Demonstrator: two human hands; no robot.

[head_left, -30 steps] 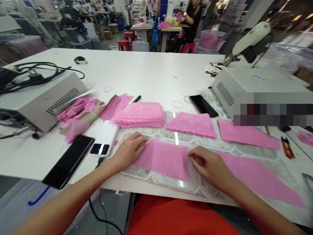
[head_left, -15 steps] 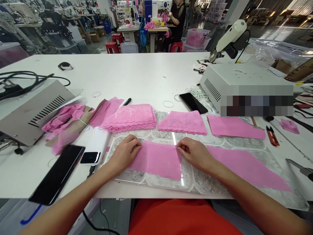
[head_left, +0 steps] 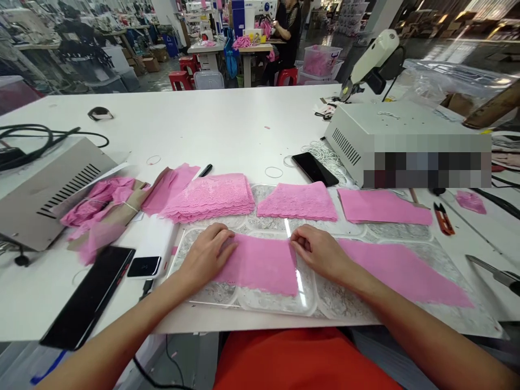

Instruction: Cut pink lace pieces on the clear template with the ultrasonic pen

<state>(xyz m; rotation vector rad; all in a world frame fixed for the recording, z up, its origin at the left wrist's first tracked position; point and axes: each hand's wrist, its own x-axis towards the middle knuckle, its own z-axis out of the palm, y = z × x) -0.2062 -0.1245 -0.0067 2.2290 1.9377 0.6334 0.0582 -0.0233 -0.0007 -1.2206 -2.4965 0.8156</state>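
Observation:
A thin pink fabric piece (head_left: 260, 265) lies spread over a clear tray-like sheet (head_left: 276, 304) at the table's front edge. At its upper right corner my right hand (head_left: 317, 250) is closed in a pinch on the fabric. My left hand (head_left: 206, 255) rests on the left end, fingers stretched over it and thumb apart. Behind stand a stack of pink lace pieces (head_left: 211, 197), a smaller lace stack (head_left: 298, 201) and a plain pink stack (head_left: 382, 207). A larger pink piece (head_left: 402, 271) lies partly behind my right forearm.
Left are a tablet-like black device (head_left: 89, 298), a white power bank (head_left: 156, 244), bundled pink cloth (head_left: 105, 203) and a grey metal box (head_left: 52, 189). Right are a phone (head_left: 314, 169), a larger box (head_left: 353, 130), orange snips (head_left: 443, 219) and a scissors-like tool (head_left: 493, 273). A person (head_left: 286, 38) sits beyond the table.
The view has shifted slightly. My left thumb has spread a little away from the fingers. My right hand keeps its pinch at the fabric's corner, and the fabric stays nearly in place.

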